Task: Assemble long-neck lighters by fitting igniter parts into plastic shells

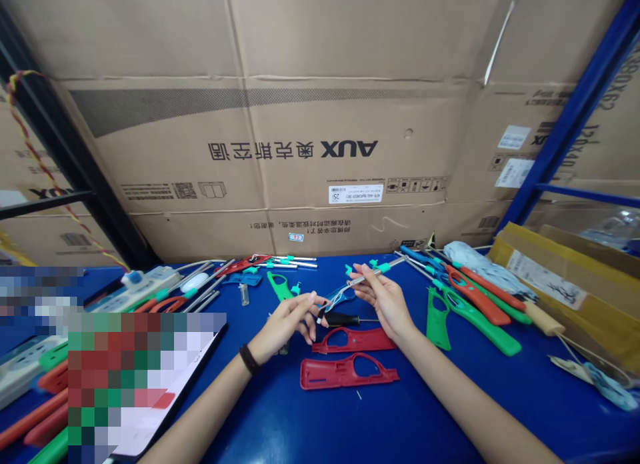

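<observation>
My left hand (290, 321) pinches the near end of a thin metal lighter tube (367, 276) with blue wires, close to a small black-and-white cap. My right hand (383, 297) grips the same tube further along, below its teal fitting. Both hands hover over the blue table (425, 411). Just under them lie a black-handled screwdriver (345, 319) and two red plastic handle shell halves (350, 372), one behind the other.
Green and red long-nosed lighter bodies (475, 311) lie at the right, beside a cardboard box (575, 297). More tubes and teal parts sit at the back, a white power strip (150, 279) at the left. Large cartons form a wall behind.
</observation>
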Available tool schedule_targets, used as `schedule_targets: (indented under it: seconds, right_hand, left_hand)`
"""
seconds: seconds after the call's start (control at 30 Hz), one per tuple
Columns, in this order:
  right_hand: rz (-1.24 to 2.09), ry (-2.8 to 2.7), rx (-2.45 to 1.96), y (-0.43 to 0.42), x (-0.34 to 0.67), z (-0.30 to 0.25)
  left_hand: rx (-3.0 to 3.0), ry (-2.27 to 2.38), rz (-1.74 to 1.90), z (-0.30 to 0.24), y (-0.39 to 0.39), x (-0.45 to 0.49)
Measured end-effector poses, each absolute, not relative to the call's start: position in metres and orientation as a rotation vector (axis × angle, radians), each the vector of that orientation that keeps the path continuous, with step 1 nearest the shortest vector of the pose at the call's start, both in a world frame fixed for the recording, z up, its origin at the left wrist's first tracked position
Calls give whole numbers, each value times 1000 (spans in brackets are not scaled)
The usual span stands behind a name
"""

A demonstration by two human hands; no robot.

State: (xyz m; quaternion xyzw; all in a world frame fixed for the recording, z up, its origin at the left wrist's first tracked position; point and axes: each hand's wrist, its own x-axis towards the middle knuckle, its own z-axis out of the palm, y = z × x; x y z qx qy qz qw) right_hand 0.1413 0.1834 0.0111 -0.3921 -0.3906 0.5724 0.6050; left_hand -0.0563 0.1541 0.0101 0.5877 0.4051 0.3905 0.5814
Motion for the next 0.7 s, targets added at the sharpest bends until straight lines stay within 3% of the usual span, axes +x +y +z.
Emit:
schedule_targets:
  seconds: [0.33,0.7]
  right_hand:
    - [1074,-1013,-1057,182,138,9]
    - [1272,-1264,-852,173,154,27]
  left_hand:
    - [1610,1013,914,5,155,-58]
    - [1702,1105,861,5,152,-57]
